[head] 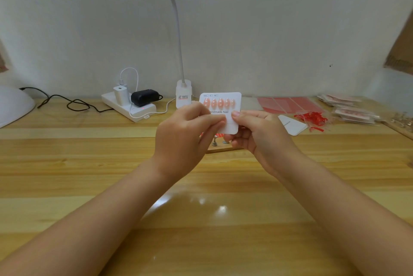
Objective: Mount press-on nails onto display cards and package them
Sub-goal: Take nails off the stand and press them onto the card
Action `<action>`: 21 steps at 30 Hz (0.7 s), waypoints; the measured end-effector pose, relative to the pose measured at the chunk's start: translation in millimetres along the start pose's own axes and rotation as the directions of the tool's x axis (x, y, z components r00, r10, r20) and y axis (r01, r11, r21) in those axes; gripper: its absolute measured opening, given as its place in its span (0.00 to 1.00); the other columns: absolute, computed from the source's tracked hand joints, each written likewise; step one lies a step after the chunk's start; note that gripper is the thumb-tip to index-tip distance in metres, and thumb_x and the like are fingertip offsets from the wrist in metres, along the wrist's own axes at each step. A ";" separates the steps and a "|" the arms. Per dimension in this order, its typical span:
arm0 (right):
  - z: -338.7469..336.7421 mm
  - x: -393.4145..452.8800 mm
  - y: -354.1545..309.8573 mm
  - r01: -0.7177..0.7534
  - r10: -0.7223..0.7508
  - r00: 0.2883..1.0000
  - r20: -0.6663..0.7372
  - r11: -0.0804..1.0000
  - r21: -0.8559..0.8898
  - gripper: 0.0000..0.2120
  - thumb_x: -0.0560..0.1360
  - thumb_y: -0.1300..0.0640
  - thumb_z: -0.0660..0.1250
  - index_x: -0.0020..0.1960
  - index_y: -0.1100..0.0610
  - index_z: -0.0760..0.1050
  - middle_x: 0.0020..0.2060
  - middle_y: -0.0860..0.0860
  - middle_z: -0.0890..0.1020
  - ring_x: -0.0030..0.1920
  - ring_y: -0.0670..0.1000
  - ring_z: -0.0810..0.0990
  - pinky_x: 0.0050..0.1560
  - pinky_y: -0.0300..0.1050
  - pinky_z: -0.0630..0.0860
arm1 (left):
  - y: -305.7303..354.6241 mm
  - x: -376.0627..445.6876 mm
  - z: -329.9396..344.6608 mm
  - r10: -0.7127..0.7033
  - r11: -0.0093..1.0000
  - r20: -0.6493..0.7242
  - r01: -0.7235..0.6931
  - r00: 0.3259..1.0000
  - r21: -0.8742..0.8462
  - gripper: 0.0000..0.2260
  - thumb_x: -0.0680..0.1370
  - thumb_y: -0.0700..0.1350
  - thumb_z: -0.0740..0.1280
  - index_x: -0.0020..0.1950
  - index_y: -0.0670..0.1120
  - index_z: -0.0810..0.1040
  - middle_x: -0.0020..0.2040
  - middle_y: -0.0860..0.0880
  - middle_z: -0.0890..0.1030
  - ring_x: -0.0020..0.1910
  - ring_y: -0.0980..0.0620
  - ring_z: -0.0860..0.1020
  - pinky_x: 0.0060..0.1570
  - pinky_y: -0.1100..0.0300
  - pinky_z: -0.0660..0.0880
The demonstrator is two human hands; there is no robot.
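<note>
Person's got the display card (pixel 225 108) held up over the bench (pixel 201 186), right hand (pixel 252 132) pinching its lower edge to steady it while the left hand (pixel 185 135) fingers (pixel 214 122) pinch at the empty lower half, probably seating another nail under the pink nails (pixel 220 103).

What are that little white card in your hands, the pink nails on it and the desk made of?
The display card looks like matte white card stock: flat, rounded corners, printed lettering. The press-on nails seem glossy plastic or gel, since each pink oval shows a bright highlight, though which one is unclear. The table appears to be varnished wood or wood-look laminate: visible grain in yellow planks, with lamp glare on its surface.
</note>
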State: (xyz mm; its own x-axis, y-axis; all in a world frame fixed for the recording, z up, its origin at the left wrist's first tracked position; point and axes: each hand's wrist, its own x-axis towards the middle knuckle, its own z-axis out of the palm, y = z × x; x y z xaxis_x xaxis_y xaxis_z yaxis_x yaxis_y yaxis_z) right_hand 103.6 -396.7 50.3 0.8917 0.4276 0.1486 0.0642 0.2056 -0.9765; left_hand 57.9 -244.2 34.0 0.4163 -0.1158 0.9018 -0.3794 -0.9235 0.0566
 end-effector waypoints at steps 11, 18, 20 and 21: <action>-0.7 -0.2 0.8 0.013 -0.013 1.000 0.013 1.000 -0.014 0.11 0.79 0.62 0.61 0.43 0.63 0.80 0.29 0.54 0.80 0.29 0.49 0.78 0.28 0.38 0.73 | -5.4 0.8 0.0 0.015 0.996 -0.012 -0.016 1.000 -0.082 0.04 0.73 0.47 0.72 0.43 0.48 0.86 0.34 0.50 0.79 0.33 0.50 0.75 0.27 0.58 0.71; -0.6 0.1 2.4 0.023 -0.023 0.999 0.024 0.999 -0.027 0.12 0.79 0.61 0.62 0.42 0.61 0.80 0.30 0.54 0.81 0.30 0.49 0.78 0.29 0.38 0.74 | -2.9 0.0 0.1 0.026 0.997 0.028 -0.024 0.999 -0.071 0.05 0.75 0.44 0.70 0.45 0.44 0.85 0.36 0.49 0.79 0.32 0.51 0.75 0.26 0.56 0.72; -1.0 0.1 2.6 0.022 -0.021 1.000 0.020 0.999 -0.028 0.12 0.79 0.61 0.62 0.42 0.60 0.81 0.31 0.54 0.81 0.30 0.49 0.78 0.29 0.38 0.74 | -3.0 -0.1 0.4 0.027 0.998 0.023 -0.026 0.999 -0.063 0.05 0.75 0.43 0.69 0.45 0.44 0.85 0.37 0.49 0.79 0.32 0.51 0.75 0.25 0.56 0.72; -1.1 0.1 2.7 0.023 -0.022 1.000 0.020 0.999 -0.025 0.12 0.80 0.61 0.62 0.42 0.60 0.80 0.30 0.54 0.81 0.30 0.49 0.78 0.29 0.38 0.74 | -3.1 -0.2 0.5 0.029 0.998 0.017 -0.028 0.999 -0.059 0.06 0.76 0.44 0.69 0.45 0.44 0.85 0.36 0.49 0.79 0.32 0.51 0.75 0.25 0.56 0.72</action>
State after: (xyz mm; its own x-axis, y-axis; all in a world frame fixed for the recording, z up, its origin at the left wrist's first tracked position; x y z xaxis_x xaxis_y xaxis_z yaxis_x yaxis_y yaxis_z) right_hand 104.4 -397.1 47.5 0.8807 0.4408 0.1735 0.0955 0.1934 -0.9765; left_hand 59.5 -241.5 33.4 0.4193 -0.1489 0.8956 -0.4393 -0.8965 0.0566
